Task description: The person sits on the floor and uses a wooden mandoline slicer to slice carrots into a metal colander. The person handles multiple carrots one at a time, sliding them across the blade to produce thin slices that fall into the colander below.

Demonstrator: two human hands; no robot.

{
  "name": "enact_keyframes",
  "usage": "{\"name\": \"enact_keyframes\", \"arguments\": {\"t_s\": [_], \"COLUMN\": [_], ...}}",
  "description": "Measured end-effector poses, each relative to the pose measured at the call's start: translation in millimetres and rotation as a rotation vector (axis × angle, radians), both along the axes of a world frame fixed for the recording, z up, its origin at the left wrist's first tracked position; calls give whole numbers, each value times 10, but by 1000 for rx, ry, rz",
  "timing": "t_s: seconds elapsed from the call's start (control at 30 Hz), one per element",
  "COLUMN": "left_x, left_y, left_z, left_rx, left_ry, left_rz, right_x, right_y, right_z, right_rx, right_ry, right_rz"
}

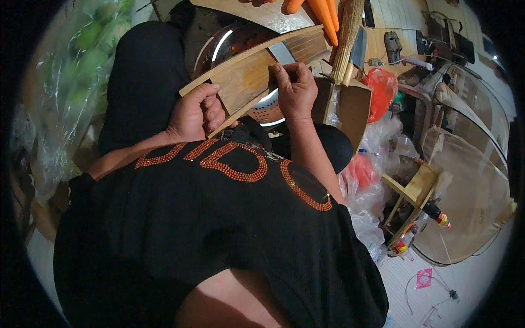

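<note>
A wooden mandoline slicer (244,78) with raised side rails lies slanted over my lap. A flat metal blade plate (282,53) is set across its upper part. My left hand (203,108) grips the lower left end, its thumb on top of the board. My right hand (296,88) is at the board just below the blade, thumb and forefinger pinched together. A speck of orange shows by the fingertips, but whether they hold a piece is unclear. Beneath the slicer is a perforated metal colander (268,110), partly hidden by the board and my hands.
Several carrots (322,16) lie beyond the slicer's far end, next to a straw brush (345,45). A cardboard box (348,110) and plastic bags (369,176) are at the right. A small wooden stool (414,188) stands further right. Left is a clear bag of green produce (88,61).
</note>
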State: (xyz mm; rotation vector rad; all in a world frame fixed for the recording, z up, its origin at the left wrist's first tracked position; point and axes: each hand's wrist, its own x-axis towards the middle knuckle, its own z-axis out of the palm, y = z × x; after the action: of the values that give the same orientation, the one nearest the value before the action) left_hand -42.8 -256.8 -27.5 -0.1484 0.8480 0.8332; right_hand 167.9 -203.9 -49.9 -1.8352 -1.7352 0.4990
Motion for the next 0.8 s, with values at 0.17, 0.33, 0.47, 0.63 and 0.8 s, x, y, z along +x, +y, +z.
{"name": "enact_keyframes", "arguments": {"t_s": [0.17,0.33,0.47,0.63,0.8], "left_x": [18,11,15,12,16], "left_y": [-5,-2,7,-3,-13], "left_z": [-35,-67,-16,-69,-84], "left_rx": [6,27,4,-12,-20], "left_ry": [-28,22,18,-10,-8], "left_rz": [20,0,13,24,26], "right_x": [124,143,155,387,399], "right_y": [36,63,134,252,249], "right_z": [-194,-248,-240,-433,-340], "right_rx": [118,115,74,54,-47], "right_ry": [19,46,-78,139,345], "right_rz": [23,-30,-93,-162,-189]}}
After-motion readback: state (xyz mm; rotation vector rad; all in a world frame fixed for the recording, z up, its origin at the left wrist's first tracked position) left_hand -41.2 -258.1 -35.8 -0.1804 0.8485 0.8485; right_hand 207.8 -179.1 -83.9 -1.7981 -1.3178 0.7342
